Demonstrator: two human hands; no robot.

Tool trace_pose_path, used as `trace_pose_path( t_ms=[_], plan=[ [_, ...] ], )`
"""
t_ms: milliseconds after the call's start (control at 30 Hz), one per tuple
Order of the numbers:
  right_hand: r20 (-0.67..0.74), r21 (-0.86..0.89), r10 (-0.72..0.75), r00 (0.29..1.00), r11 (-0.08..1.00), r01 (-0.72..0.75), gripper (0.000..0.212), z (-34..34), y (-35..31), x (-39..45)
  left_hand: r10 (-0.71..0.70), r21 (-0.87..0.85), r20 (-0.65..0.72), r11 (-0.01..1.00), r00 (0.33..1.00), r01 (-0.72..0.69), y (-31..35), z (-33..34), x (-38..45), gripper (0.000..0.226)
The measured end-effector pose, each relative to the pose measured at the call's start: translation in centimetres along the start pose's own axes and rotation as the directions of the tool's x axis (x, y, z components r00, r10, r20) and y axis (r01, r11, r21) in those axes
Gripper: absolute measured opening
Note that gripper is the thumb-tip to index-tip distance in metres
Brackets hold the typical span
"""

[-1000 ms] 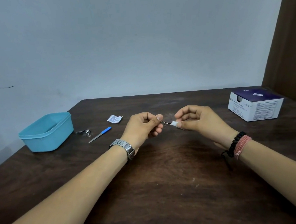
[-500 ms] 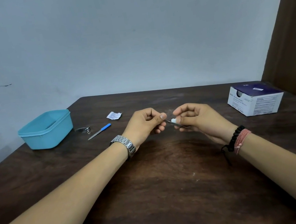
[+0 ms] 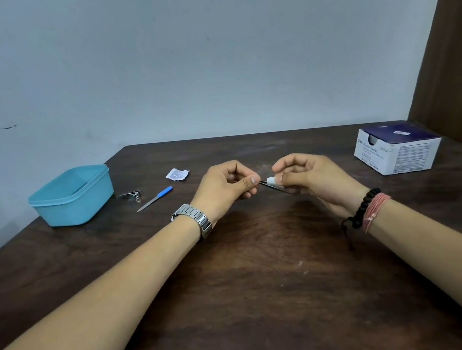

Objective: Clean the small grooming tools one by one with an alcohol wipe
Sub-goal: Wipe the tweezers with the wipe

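Tweezers (image 3: 280, 188), thin and dark, sit near the centre of the frame, held above the dark wooden table (image 3: 266, 273) between both hands; the left hand (image 3: 225, 187) has its fingers curled and pinches one end of them between thumb and forefinger; the right hand (image 3: 309, 177) is likewise curled, pinching a small white alcohol wipe (image 3: 271, 181) folded round the shaft close to the left thumb, while the far end of the tool runs down and to the right under the right fingers. On the left wrist is a silver metal watch (image 3: 197, 219); on the right wrist are a black bead bracelet (image 3: 361, 210) and a pink thread band (image 3: 375, 210) side by side. At the left of the frame a light blue plastic tub (image 3: 72, 195) stands on the table with no lid; just to its right lies a metal nail clipper (image 3: 131, 195), and right of that a nail file with a blue handle (image 3: 155, 198), lying at a slant; a torn white sachet (image 3: 177, 174) lies a little above the file. At the right of the frame stands a white and purple box (image 3: 397, 150), well apart from the hands; its print is too small to read. A pale wall fills the upper frame; a brown curtain (image 3: 452, 57) hangs at the upper right.
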State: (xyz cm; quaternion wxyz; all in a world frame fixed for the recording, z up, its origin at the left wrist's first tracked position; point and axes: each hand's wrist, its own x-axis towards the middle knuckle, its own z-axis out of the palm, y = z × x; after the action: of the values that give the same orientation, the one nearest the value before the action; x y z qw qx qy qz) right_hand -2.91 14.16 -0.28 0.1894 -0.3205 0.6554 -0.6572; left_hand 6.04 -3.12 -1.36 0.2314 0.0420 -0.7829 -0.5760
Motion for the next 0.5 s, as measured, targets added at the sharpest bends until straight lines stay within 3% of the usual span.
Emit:
trace_pose_path(
  t_ms=[500],
  plan=[
    [-0.024, -0.159, -0.162, 0.987, 0.975, 0.156, 0.013, 0.43, -0.05, -0.14, 0.038, 0.051, 0.020, 0.998, 0.999, -0.039, -0.14, -0.06, 0.11, 0.010]
  ],
)
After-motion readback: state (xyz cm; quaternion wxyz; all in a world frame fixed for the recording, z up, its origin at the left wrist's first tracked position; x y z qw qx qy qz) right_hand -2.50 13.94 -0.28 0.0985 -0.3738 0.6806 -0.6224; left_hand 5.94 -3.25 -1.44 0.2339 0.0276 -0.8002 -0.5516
